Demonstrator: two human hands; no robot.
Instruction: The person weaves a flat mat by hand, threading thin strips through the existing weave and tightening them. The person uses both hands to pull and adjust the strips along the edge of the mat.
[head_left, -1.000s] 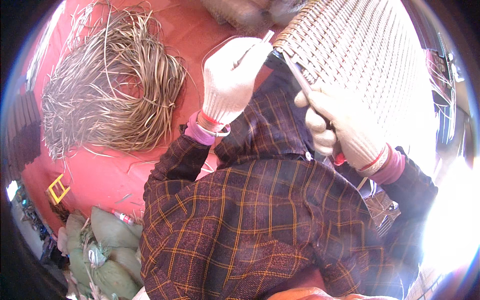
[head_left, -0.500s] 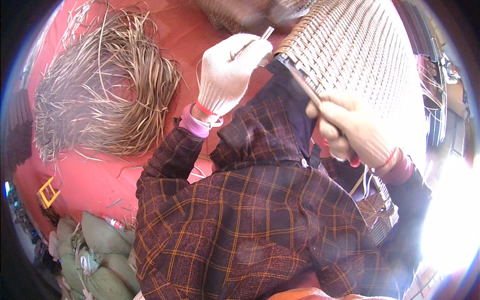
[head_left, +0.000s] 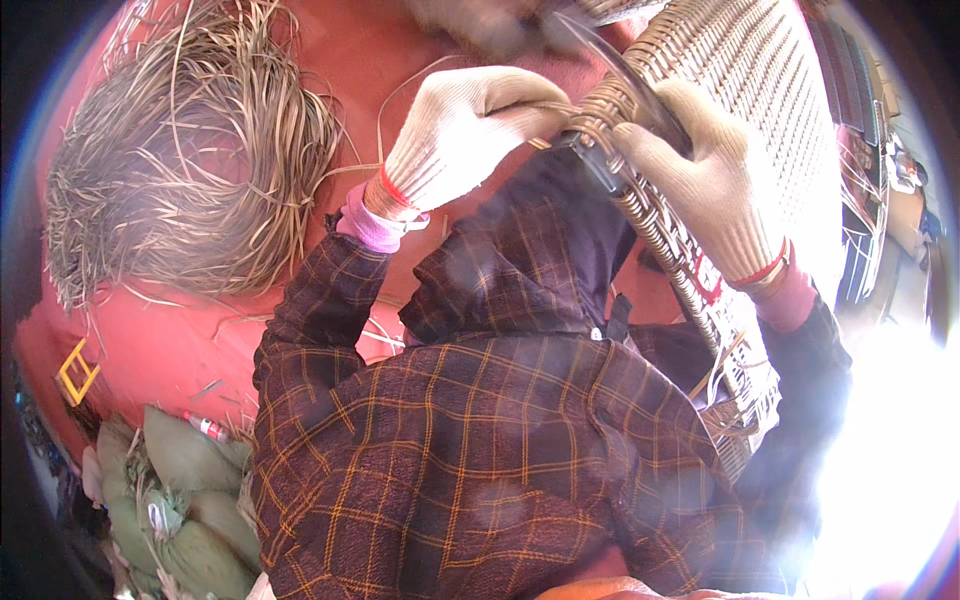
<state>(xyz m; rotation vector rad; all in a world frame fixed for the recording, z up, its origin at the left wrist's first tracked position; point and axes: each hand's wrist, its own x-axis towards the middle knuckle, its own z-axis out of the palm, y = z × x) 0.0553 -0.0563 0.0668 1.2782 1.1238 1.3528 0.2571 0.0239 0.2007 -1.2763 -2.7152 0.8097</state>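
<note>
My left hand, in a white knitted glove, pinches a thin wicker strand at the corner of a woven wicker panel. A loop of strand arcs behind that wrist. My gloved right hand lies over the panel's edge, its fingers closed on a dark metal pointed blade. The blade slants up and left past the corner; its handle is mostly hidden by the palm. Just below the fingertips, a dark metal frame piece shows at the corner.
A large bundle of loose wicker strands lies on the red surface to the left. A small yellow frame, a red-capped bottle and green sacks are at lower left. Bright light washes out the right side.
My left hand has moved slightly down and right to the panel's corner. My right hand has risen with the blade, which now points up-left, and rests over the edge.
</note>
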